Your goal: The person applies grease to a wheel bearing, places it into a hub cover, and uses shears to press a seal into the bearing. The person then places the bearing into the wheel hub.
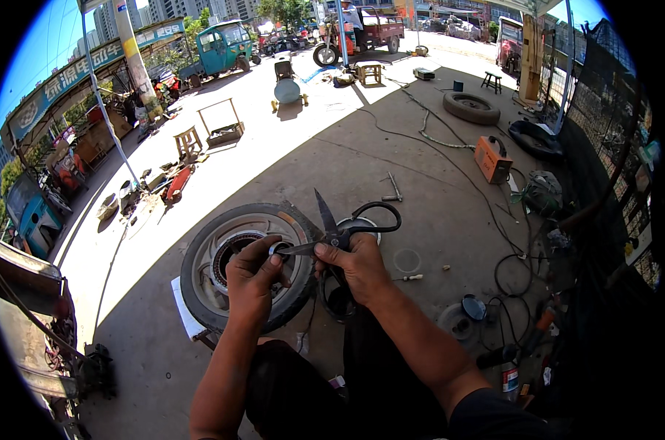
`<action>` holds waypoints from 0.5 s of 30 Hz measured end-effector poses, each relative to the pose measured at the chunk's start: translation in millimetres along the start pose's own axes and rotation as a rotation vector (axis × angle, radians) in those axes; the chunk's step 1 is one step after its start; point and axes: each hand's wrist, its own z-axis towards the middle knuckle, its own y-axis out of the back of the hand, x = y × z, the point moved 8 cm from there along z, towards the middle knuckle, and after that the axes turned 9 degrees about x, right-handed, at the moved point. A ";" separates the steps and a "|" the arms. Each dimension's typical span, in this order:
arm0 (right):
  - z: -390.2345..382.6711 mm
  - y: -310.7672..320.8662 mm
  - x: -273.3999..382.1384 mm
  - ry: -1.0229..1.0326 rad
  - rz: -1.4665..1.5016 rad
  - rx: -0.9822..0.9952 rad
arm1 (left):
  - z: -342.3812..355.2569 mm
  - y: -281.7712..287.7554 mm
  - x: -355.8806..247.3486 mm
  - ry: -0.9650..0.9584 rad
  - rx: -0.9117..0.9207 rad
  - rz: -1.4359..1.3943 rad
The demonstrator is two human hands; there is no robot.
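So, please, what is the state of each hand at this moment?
Left hand: closed, holding a small metallic ring between thumb and fingers.
Right hand: closed, holding black-handled scissors, blades spread apart.

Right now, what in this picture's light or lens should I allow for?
Head view: the left hand, right hand and scissors sit in shade but read clearly; the sunlit ground beyond is washed nearly white; fisheye distortion seems to tilt the yellow-banded pole outward; the lower right edge falls too dark to make out.
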 end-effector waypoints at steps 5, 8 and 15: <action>0.3 -1.2 -0.3 0.007 0.012 0.003 | 0.9 0.7 1.3 -0.020 0.000 -0.017; -0.2 -1.6 0.6 0.010 0.029 0.005 | 2.1 1.4 3.6 -0.028 -0.002 -0.019; 1.5 -3.5 -0.7 0.022 0.043 0.008 | 1.6 0.5 2.9 -0.008 -0.005 -0.048</action>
